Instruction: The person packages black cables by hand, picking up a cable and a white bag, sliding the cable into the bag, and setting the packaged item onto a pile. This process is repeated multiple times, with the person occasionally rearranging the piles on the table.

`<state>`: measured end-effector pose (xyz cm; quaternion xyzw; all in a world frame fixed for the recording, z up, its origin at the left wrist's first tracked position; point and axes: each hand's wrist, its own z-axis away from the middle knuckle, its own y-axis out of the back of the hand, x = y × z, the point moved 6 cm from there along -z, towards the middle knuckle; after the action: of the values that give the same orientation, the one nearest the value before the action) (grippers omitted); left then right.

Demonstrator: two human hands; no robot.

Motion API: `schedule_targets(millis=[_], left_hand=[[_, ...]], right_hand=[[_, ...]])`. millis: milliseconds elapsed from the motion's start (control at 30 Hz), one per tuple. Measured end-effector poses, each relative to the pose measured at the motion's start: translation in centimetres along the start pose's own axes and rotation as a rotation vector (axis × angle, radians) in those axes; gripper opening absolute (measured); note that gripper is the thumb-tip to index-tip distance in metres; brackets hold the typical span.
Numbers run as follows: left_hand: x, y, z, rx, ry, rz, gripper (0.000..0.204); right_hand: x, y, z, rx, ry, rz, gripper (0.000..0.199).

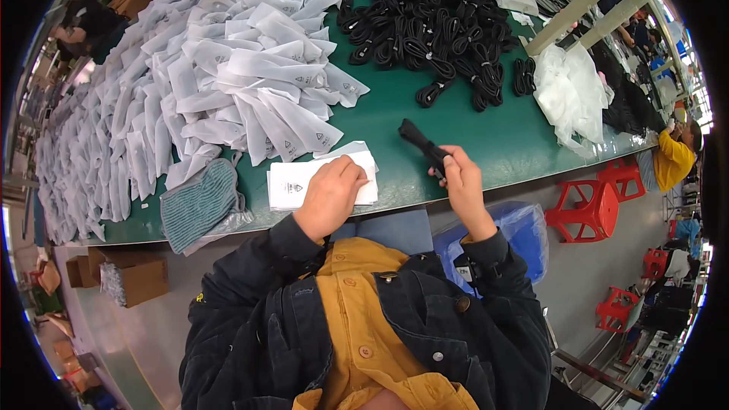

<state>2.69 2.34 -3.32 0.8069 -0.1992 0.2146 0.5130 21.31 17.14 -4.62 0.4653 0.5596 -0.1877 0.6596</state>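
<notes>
So the person is at the near edge of a green table, dark jacket sleeves coming in from the bottom of the shot. The left hand is lying palm down with fingers loosely curled on a small stack of white pouches sitting right at the near edge, looks like it's pinching or pressing the top one, though whether it actually grips it can't be told from here. The right hand is closed around a bundled black cable, held up just above the near edge, with one end of the bundle sticking out toward the middle of the table. The far left side of the table is buried under a huge heap of white pouches, spilling all the way down the left edge. At the far edge, centre to right, there's a big pile of coiled black cables. A teal knitted cloth hangs over the near edge just left of the stack. Crumpled clear plastic bags sit at the right edge. Beyond the table, red plastic stools stand on the floor, and a blue bin with a plastic liner sits just below the right hand.
</notes>
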Motion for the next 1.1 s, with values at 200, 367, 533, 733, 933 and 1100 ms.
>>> schedule_targets(millis=[200, 367, 533, 733, 933, 1100], left_hand=[[-0.9, 0.6, 0.1, 0.017, 0.247, 0.302, 0.009], [-1.2, 1.1, 0.1, 0.012, 0.294, 0.468, 0.007], [-1.0, 1.7, -0.1, 0.033, 0.274, 0.468, 0.009], [1.2, 2.3, -0.5, 0.011, -0.012, 0.338, 0.009], [0.6, 3.2, -1.2, 0.021, 0.063, 0.347, 0.012], [1.0, 3.7, -1.6, 0.014, 0.067, 0.382, 0.013]], right_hand=[[-1.9, -1.8, 2.6, -0.173, -0.007, -0.150, 0.026], [-2.2, -1.7, 2.9, -0.209, 0.168, -0.018, 0.026], [-2.8, -1.9, 3.0, -0.292, 0.301, 0.100, 0.026], [-1.6, -3.2, 3.0, -0.566, -0.403, -0.250, 0.025], [-7.0, -3.0, 2.0, -0.344, 0.475, 0.197, 0.028], [-8.5, -3.5, 2.4, -0.166, 0.815, 0.308, 0.039]])
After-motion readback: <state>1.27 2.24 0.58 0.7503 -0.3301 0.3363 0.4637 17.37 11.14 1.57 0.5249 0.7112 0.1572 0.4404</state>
